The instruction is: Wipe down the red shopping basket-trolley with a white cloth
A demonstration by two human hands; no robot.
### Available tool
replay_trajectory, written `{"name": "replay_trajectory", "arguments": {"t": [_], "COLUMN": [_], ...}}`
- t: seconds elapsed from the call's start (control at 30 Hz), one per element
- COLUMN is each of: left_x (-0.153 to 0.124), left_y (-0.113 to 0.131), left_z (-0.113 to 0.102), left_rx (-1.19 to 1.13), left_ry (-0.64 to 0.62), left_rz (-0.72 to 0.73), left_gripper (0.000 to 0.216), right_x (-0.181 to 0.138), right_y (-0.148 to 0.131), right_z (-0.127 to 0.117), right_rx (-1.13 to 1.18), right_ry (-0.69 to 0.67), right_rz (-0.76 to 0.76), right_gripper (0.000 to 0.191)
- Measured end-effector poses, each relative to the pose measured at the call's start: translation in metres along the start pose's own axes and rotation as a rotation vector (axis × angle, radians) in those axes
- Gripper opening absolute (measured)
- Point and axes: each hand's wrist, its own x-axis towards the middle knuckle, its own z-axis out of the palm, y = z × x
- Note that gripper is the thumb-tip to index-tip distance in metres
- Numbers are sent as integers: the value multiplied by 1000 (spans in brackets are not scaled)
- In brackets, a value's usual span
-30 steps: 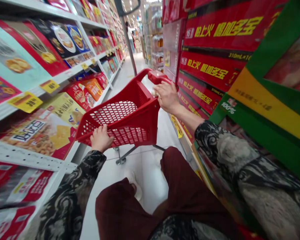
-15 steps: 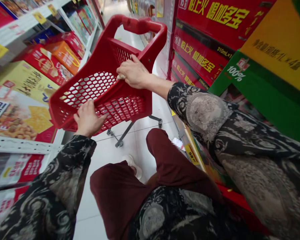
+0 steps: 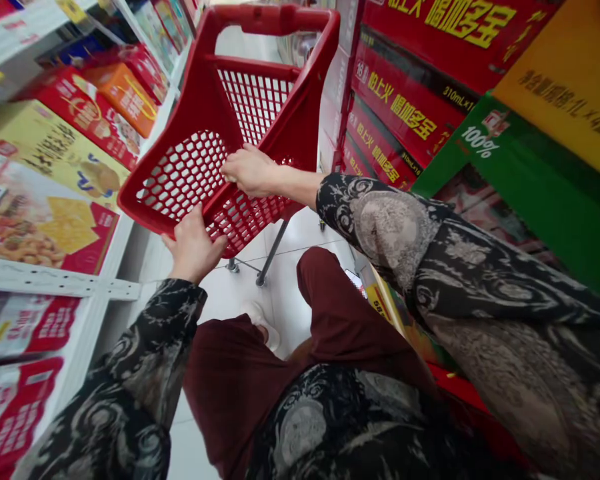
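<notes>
A red plastic shopping cart (image 3: 300, 137) with mesh walls stands tilted in view ahead of me, on thin grey legs with casters. My left hand (image 3: 195, 245) is closed over the near rim of its basket, at the left. Further right along the same rim, my right hand (image 3: 250, 172) is wrapped round the edge, with its fingertips hidden inside the basket. The basket's lattice panels show the pale floor through them; I see no goods inside. At the cart's far end is a thick red loop handle (image 3: 267, 19), which neither hand touches.
White shelving (image 3: 40, 275) with packaged snacks runs close along the left. On the right rise stacked red drink cartons (image 3: 405, 123) and a green box (image 3: 545, 200). A yellow price tag (image 3: 379, 303) sits low at right. My knees are bent below the cart.
The cart has swung slightly, its far handle end and basket shifting in view. Both hands stay on the rim; my left hand sits a little further right, my right hand a little lower and left.
</notes>
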Motion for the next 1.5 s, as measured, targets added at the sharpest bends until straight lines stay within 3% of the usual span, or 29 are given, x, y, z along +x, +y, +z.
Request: {"name": "replay_trajectory", "arguments": {"t": [0.17,0.27,0.5,0.73,0.83,1.07,1.33,1.4,1.5], "left_x": [-1,-6,-8,2,4,-3,-13,-17,-23], "left_y": [-13,-16,3,-19,-16,9,-22,-25,-20], "left_z": [4,7,10,-7,-9,0,9,11,10], "left_rx": [42,80,114,144,176,164,55,60,69], "left_ry": [-2,8,-21,8,35,100,29,14,2], "left_rz": [65,117,131,204,227,219,27,26,25], "left_gripper": [63,62,65,42,38,41,58,58,55], "right_x": [-13,-19,-24,-33,-33,-49,-78,-77,-74], "right_y": [19,25,-17,3,2,-37,-59,-77,-112], "right_z": [-7,-6,3,2,3,1,7,14,26], "right_rx": [91,150,253,343,345,245,311,295,301], "right_ry": [-30,-23,-106,-30,-20,92,220,216,170], "right_rz": [27,74,-56,-39,15,315,395,408,308], "right_gripper": [17,16,24,27,24,22,32,32,30]}}
